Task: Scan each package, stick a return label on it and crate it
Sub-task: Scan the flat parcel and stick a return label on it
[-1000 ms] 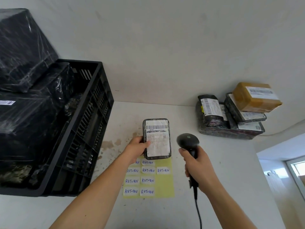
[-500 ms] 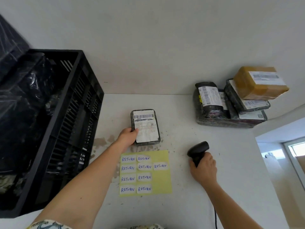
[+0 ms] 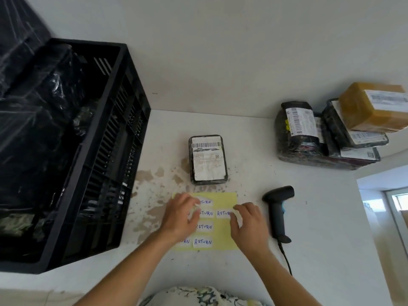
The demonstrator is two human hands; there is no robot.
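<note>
Right hand [image 3: 249, 224] pinched at edge of a RETURN label [image 3: 223, 213] on yellow sheet [image 3: 227, 199] | left hand [image 3: 181, 217] pressed flat, holding sheet | package [image 3: 208, 159] lay on desk [image 3: 309, 217] just beyond | risk: label tears or folds onto itself if peeled fast

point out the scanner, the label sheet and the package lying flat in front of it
scanner [image 3: 278, 212], head view, on its handle.
label sheet [image 3: 225, 198], head view, on bare yellow backing at the top right.
package [image 3: 208, 164], head view, on its white shipping label.
</note>
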